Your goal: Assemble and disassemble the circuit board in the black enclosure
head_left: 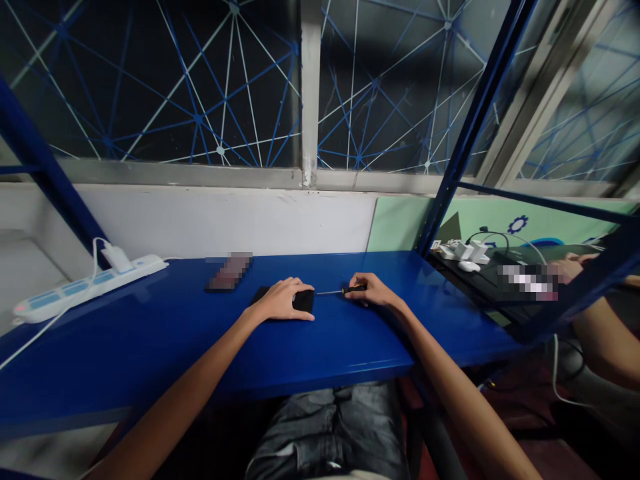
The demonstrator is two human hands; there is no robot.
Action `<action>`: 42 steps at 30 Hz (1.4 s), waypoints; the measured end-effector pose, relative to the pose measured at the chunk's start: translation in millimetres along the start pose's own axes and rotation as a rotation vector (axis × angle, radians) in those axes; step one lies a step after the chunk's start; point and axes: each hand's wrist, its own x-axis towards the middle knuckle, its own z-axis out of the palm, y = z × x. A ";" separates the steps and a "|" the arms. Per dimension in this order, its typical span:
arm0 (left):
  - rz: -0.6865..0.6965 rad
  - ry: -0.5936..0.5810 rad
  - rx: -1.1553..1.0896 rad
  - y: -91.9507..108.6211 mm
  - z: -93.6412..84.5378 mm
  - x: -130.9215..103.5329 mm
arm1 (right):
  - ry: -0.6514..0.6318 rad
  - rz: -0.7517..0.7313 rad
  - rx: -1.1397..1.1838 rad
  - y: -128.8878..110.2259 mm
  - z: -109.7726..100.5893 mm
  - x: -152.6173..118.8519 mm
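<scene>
A black, flat, rectangular object (303, 302) lies on the blue table, and its exact kind is unclear. My left hand (283, 298) grips it from above, fingers along the far edge and thumb along the near edge. Part of the object is hidden beneath the palm. In my right hand (373, 290) is a screwdriver (347, 290) with a black and yellow handle and a thin metal shaft. The shaft points left, its tip close to the right end of the black object. Whether the tip touches it I cannot tell.
On the blue table (320, 353), a phone-like object (230, 273), partly blurred, lies at the back left. A white power strip (93, 287) with a plugged-in charger runs along the left. Blue frame posts rise at both sides. Beyond the right post are white chargers (467, 252) and another person's arm (607, 333).
</scene>
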 end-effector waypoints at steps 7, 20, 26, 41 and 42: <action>-0.013 -0.030 -0.027 0.5 -1.7 1.6 | 0.065 -0.069 -0.188 -3.5 1.4 0.0; -0.042 -0.101 -0.048 -3.6 -9.6 11.4 | 0.053 -0.028 -0.230 -2.3 1.0 1.2; -0.087 -0.066 -0.042 -3.7 -11.7 9.4 | 0.007 -0.001 -0.099 -2.2 1.3 8.5; -0.049 0.002 -0.017 -14.1 -5.3 19.2 | -0.144 0.077 -0.004 -9.9 -12.7 29.2; -0.049 0.020 -0.015 -14.3 -3.5 18.5 | -0.155 0.079 0.036 -7.5 -12.0 27.6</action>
